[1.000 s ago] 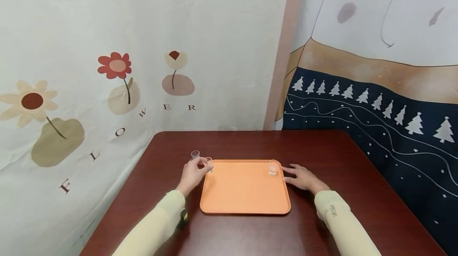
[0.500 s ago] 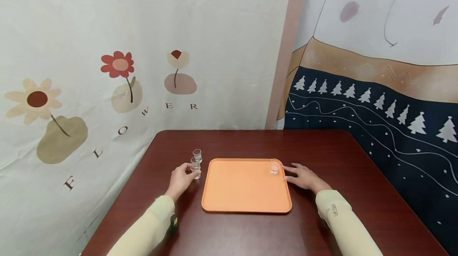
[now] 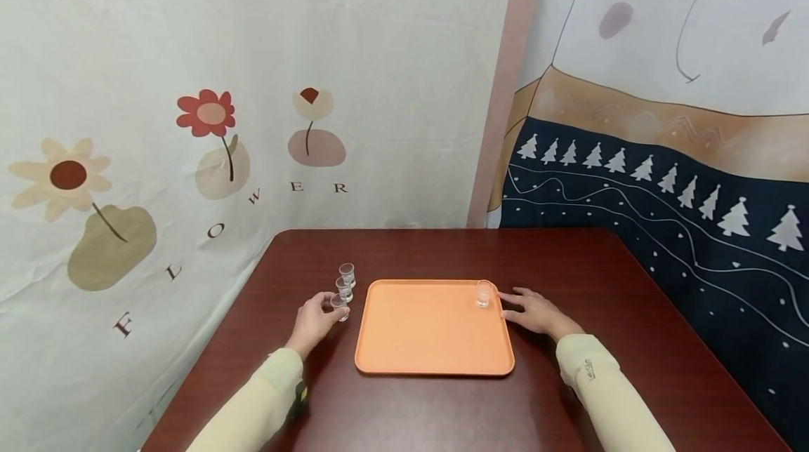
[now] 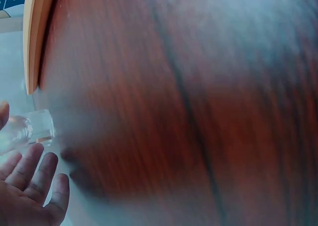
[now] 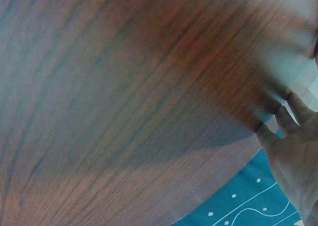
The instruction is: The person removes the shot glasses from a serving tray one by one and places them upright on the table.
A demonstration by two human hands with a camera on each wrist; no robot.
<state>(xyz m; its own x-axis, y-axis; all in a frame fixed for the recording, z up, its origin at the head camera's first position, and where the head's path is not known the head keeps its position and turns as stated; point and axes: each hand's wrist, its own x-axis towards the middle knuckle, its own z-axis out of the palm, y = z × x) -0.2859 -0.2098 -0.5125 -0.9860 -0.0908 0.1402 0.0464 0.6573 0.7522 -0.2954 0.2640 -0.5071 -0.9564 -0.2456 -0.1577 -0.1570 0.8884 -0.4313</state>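
Note:
In the head view, my left hand (image 3: 314,322) pinches a small clear shot glass (image 3: 339,306) between thumb and fingers, low over the table left of the orange tray (image 3: 436,340). Two similar shot glasses, a middle one (image 3: 344,288) and a farther one (image 3: 347,274), stand behind it in a slanting row. Another clear shot glass (image 3: 483,293) stands upright in the tray's far right corner. My right hand (image 3: 536,313) lies with its fingers extended at the tray's right rim. The left wrist view shows the held glass (image 4: 39,126) beside loosely spread fingers (image 4: 31,166).
The tray sits mid-table on the dark red-brown wooden table (image 3: 436,410). A pale cloth (image 3: 392,87) with printed flowers hangs behind and left. A navy cloth (image 3: 632,213) with printed trees hangs at the right.
My left hand has moved a shot glass from the tray's far left corner leftward and nearer, to the front of the glass row. My right hand has stayed at the rim.

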